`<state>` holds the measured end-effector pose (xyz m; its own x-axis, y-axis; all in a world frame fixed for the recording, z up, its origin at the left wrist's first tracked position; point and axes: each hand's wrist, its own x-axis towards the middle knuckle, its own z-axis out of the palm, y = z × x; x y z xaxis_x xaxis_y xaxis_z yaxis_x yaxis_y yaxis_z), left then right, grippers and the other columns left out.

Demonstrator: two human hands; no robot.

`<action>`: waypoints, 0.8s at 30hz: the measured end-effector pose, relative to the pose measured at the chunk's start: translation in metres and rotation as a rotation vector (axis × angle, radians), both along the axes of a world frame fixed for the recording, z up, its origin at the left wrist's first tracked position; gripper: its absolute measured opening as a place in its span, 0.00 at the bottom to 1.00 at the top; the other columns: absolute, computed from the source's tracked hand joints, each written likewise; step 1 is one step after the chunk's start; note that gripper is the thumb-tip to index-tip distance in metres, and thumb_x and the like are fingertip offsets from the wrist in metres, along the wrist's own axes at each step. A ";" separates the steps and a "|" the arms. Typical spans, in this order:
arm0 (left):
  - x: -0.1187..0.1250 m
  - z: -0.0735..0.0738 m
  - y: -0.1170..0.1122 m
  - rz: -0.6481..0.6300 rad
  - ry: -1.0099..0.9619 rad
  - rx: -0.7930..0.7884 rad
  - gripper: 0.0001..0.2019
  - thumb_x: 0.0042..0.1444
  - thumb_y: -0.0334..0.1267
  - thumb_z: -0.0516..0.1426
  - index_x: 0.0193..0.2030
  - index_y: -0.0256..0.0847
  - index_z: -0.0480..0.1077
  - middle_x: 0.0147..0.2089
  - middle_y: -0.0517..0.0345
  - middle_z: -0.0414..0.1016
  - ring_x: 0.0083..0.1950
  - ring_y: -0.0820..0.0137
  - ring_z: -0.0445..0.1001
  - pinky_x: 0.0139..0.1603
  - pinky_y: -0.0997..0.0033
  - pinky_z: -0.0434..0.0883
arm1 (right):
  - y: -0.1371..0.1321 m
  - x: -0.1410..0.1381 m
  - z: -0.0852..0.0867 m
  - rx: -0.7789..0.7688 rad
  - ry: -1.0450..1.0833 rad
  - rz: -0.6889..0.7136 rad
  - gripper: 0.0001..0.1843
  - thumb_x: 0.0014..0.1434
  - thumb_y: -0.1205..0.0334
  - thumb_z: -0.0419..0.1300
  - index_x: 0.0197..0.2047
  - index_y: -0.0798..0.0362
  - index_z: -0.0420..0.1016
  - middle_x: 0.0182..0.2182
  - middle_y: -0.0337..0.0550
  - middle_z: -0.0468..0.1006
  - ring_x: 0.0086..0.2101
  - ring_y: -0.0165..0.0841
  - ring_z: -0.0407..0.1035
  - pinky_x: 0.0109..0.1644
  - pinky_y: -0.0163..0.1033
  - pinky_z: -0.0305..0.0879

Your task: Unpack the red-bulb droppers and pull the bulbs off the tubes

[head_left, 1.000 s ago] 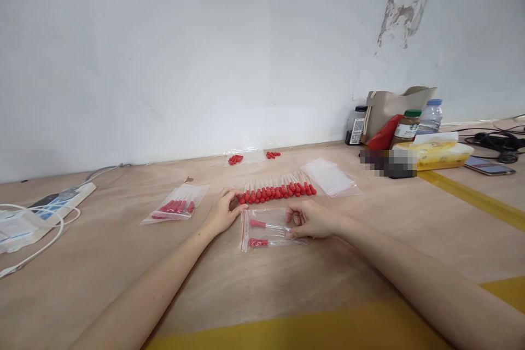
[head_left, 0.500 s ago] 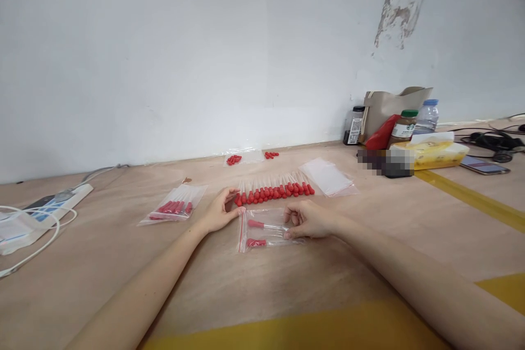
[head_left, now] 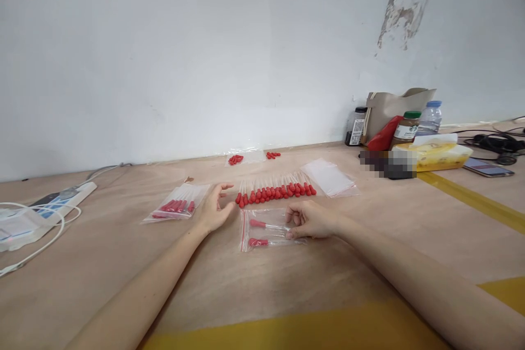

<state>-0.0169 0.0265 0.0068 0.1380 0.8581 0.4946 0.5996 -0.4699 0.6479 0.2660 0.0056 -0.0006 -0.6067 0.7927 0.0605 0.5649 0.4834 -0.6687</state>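
A clear zip bag [head_left: 274,215] lies flat in front of me with two red-bulbed droppers [head_left: 258,242] inside, their bulbs toward the red-striped zip end on the left. My right hand [head_left: 310,220] pinches the bag near its right end, over the glass tubes. Just left of the bag, my left hand [head_left: 215,209] has its fingers apart and holds nothing. Beyond the bag lies a row of droppers [head_left: 276,192], red bulbs toward me. A filled zip bag of droppers [head_left: 176,206] sits left of my left hand.
Flat zip bags [head_left: 330,178] lie right of the row. Loose red bulbs [head_left: 235,159] rest near the wall. At the left is a power strip [head_left: 74,210] with white cables. On the right stand a tissue pack [head_left: 441,156], a jar [head_left: 408,127], bottles and a phone [head_left: 488,167].
My left hand has moved left, away from the bag's zip end and the leftmost droppers, and its fingers have opened. My right hand stays on the bag.
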 end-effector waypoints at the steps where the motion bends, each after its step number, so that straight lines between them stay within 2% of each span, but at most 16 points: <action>1: -0.001 0.003 -0.005 0.038 0.043 0.073 0.14 0.46 0.35 0.54 0.42 0.40 0.62 0.46 0.54 0.66 0.46 0.67 0.68 0.46 0.65 0.67 | 0.000 0.000 0.000 -0.003 0.001 -0.003 0.21 0.38 0.51 0.65 0.34 0.54 0.69 0.23 0.34 0.67 0.23 0.25 0.62 0.23 0.29 0.53; 3: -0.001 0.008 -0.019 0.021 0.153 0.148 0.06 0.48 0.36 0.54 0.34 0.39 0.66 0.36 0.57 0.68 0.38 0.70 0.68 0.40 0.69 0.67 | 0.000 0.000 0.000 -0.019 0.004 -0.009 0.22 0.38 0.51 0.66 0.34 0.54 0.69 0.23 0.34 0.67 0.23 0.25 0.62 0.23 0.29 0.53; 5: 0.000 0.010 -0.034 -0.085 0.269 0.127 0.03 0.49 0.35 0.54 0.29 0.40 0.68 0.31 0.59 0.68 0.33 0.72 0.68 0.37 0.71 0.66 | 0.000 0.000 0.001 -0.052 0.017 -0.014 0.22 0.38 0.52 0.66 0.34 0.54 0.69 0.22 0.33 0.67 0.22 0.24 0.61 0.23 0.29 0.54; 8: 0.006 0.004 -0.051 -0.137 0.293 0.023 0.07 0.52 0.35 0.53 0.34 0.42 0.72 0.32 0.58 0.68 0.32 0.74 0.68 0.33 0.74 0.65 | 0.001 0.000 0.000 -0.155 0.041 0.005 0.19 0.40 0.53 0.65 0.33 0.55 0.68 0.20 0.33 0.67 0.20 0.24 0.61 0.21 0.28 0.54; 12: 0.018 -0.006 -0.053 -0.155 0.189 -0.141 0.11 0.53 0.40 0.53 0.41 0.42 0.72 0.39 0.55 0.69 0.33 0.74 0.67 0.31 0.74 0.65 | 0.004 0.002 -0.001 -0.270 0.050 0.055 0.13 0.46 0.55 0.60 0.31 0.55 0.68 0.19 0.34 0.67 0.18 0.24 0.60 0.18 0.28 0.53; 14: 0.022 -0.009 -0.052 -0.202 0.151 -0.202 0.12 0.53 0.41 0.53 0.42 0.41 0.70 0.41 0.53 0.69 0.32 0.74 0.67 0.31 0.74 0.65 | 0.004 0.002 -0.001 -0.253 0.051 0.065 0.11 0.46 0.56 0.60 0.30 0.56 0.68 0.18 0.34 0.67 0.18 0.24 0.60 0.18 0.28 0.53; 16: 0.025 -0.011 -0.052 -0.214 0.101 -0.223 0.12 0.53 0.42 0.53 0.42 0.39 0.69 0.38 0.55 0.69 0.31 0.75 0.66 0.31 0.74 0.65 | 0.003 0.002 0.000 -0.227 0.047 0.068 0.10 0.46 0.57 0.60 0.29 0.56 0.68 0.18 0.34 0.67 0.18 0.24 0.60 0.19 0.28 0.53; 20: 0.023 -0.009 -0.056 -0.266 0.088 -0.286 0.08 0.54 0.40 0.52 0.34 0.37 0.66 0.35 0.57 0.69 0.30 0.76 0.65 0.30 0.76 0.65 | 0.001 0.001 0.002 -0.190 0.026 0.083 0.09 0.47 0.58 0.59 0.29 0.56 0.68 0.18 0.34 0.67 0.19 0.24 0.61 0.21 0.28 0.54; 24: 0.018 -0.002 -0.060 -0.368 0.194 -0.308 0.12 0.53 0.40 0.53 0.43 0.39 0.68 0.41 0.54 0.71 0.40 0.70 0.69 0.40 0.71 0.67 | -0.001 0.001 0.005 -0.142 0.011 0.090 0.09 0.47 0.58 0.59 0.28 0.56 0.68 0.19 0.34 0.68 0.21 0.24 0.61 0.23 0.29 0.55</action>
<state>0.0010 -0.0331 0.0052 0.5221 0.8373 0.1623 0.5533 -0.4773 0.6827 0.2670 0.0046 0.0040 -0.6756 0.7361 -0.0418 0.5162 0.4317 -0.7397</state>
